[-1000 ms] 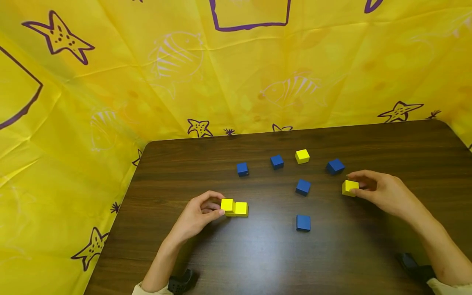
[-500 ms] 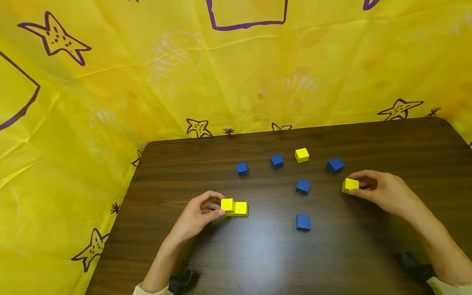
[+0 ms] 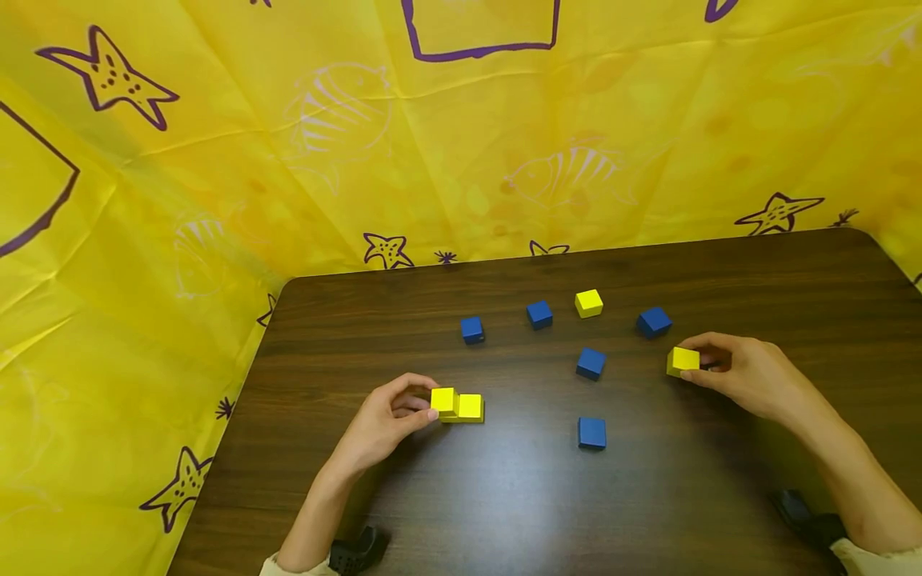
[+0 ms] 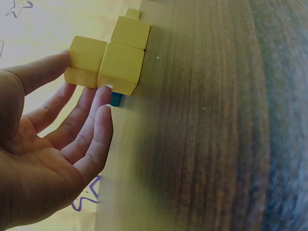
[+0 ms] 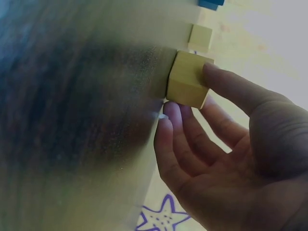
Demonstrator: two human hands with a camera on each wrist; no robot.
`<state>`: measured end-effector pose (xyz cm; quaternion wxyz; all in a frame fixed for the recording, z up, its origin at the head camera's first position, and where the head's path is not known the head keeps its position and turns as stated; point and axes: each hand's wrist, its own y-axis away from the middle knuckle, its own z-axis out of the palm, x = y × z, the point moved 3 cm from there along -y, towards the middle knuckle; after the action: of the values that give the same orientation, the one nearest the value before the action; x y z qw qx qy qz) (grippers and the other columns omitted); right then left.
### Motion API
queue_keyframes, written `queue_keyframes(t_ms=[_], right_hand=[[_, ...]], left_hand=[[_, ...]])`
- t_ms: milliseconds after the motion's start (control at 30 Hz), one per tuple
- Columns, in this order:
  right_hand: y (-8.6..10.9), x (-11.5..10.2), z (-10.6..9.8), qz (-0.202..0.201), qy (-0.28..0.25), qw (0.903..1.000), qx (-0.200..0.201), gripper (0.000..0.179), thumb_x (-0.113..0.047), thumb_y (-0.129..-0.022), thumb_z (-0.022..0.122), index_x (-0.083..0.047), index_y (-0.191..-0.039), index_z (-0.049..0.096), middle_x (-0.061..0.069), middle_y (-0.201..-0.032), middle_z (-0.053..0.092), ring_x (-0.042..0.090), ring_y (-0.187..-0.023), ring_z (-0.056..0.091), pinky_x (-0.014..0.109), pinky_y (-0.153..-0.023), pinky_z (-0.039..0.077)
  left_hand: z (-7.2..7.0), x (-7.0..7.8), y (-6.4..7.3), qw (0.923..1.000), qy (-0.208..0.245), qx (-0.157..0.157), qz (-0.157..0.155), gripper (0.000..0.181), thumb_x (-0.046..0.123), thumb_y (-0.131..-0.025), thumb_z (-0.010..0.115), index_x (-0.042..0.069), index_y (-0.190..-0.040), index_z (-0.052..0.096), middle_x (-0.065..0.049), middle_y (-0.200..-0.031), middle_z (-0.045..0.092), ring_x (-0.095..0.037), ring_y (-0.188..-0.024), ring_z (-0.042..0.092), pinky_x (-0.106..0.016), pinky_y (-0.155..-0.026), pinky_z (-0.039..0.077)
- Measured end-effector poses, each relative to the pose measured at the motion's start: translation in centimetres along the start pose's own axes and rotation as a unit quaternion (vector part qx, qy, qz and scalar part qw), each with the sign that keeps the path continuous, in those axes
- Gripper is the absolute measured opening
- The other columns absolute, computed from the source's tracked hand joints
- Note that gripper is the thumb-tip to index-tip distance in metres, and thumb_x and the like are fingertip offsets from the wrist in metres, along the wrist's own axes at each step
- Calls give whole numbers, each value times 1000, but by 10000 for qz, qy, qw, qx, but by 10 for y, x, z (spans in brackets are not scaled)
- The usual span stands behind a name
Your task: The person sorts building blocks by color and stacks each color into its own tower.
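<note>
In the head view my left hand (image 3: 385,420) pinches a yellow cube (image 3: 443,402) between thumb and fingers. That cube sits on a second yellow cube (image 4: 122,67), clearest in the left wrist view, and a third yellow cube (image 3: 471,407) stands against the lower one's right side. Over on the right, my right hand (image 3: 756,376) grips another yellow cube (image 3: 681,362) by its sides, thumb in front. In the right wrist view this cube (image 5: 189,81) is close over the tabletop, the other fingers curving beneath and behind it.
A loose yellow cube (image 3: 588,304) lies at the back of the dark wooden table (image 3: 504,512). Several blue cubes are scattered between the hands and behind them, among them one in front (image 3: 592,433) and one near my right fingertips (image 3: 654,322). A yellow patterned cloth (image 3: 461,160) hangs behind.
The yellow cube in my right hand has turned a little and shifted slightly toward the table's back. My left hand and its cubes keep their places.
</note>
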<state>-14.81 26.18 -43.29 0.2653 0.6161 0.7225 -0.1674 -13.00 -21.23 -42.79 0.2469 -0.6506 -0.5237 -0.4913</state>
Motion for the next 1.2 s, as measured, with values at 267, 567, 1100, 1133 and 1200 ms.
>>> queue_keyframes(t_ms=[267, 567, 1100, 1133, 1200], right_hand=[[0, -2, 0, -127, 78, 9997, 186, 42, -32, -88, 77, -5, -119, 69, 7, -94, 73, 25, -81, 65, 27, -61, 43], [1, -8, -5, -228, -39, 9982, 556, 40, -27, -88, 78, -7, -121, 68, 13, -95, 73, 24, -79, 65, 25, -57, 44], [6, -28, -5, -866, -357, 9875, 1268, 36, -18, -82, 83, -18, -117, 72, -1, -94, 69, 1, -75, 55, 14, -62, 42], [6, -29, -5, -883, -393, 9867, 1310, 37, -17, -82, 84, -19, -117, 73, -2, -93, 68, 1, -75, 54, 14, -62, 41], [6, -32, -4, -907, -537, 9852, 1354, 37, -15, -81, 84, -19, -116, 73, -2, -93, 68, 1, -76, 55, 12, -63, 41]], left_hand=[[0, -2, 0, 10000, -25, 10, -45, 33, 11, -91, 73, 10, -122, 62, -13, -115, 64, -25, -96, 66, -27, -77, 54], [0, -2, 1, 10000, 36, -4, -82, 33, 11, -91, 73, 10, -123, 62, -13, -117, 63, -25, -97, 66, -27, -77, 54], [0, -2, 1, 10000, -2, -36, 4, 33, 11, -92, 72, 9, -123, 62, -13, -116, 64, -25, -97, 65, -28, -77, 54], [0, -2, 0, 10000, -13, -39, -4, 33, 12, -92, 72, 9, -123, 62, -13, -116, 64, -25, -97, 65, -28, -77, 54], [0, -2, 0, 10000, -15, -40, 4, 33, 12, -92, 72, 9, -123, 62, -13, -116, 64, -25, -97, 65, -28, -77, 54]])
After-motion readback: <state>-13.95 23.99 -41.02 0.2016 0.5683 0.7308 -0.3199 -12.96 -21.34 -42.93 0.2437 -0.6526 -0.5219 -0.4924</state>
